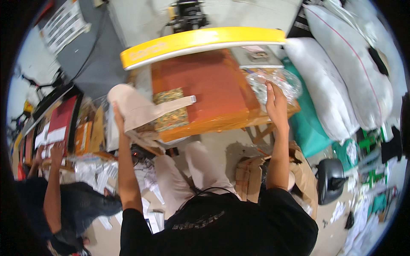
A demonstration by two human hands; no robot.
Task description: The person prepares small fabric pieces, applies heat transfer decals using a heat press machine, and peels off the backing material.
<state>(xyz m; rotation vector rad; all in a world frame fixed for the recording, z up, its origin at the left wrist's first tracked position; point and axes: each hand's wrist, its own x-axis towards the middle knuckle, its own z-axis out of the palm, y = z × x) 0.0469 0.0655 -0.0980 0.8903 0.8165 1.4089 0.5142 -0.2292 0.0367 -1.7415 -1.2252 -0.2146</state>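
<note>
My left hand (119, 120) holds a beige fabric piece (133, 104) by its left side. The piece is broad and rounded at that end, and a narrow strap (174, 105) with a white tip runs from it to the right. The strap lies over a patterned mottled patch (171, 120) on a red-brown board (208, 86) edged with brown tape. My right hand (277, 105) is raised at the board's right, its fingers extended and nothing seen in them. Just behind it, a clear plastic bag (256, 84) with small pale contents sits on the table.
A yellow-and-white bar (205, 41) spans the board's far side. Stuffed white sacks (323, 83) and a green sack (307, 134) stand at the right. An open cardboard box (250, 179) is by my right leg. At the left, another person's hands (56, 153) are over a red surface (64, 115).
</note>
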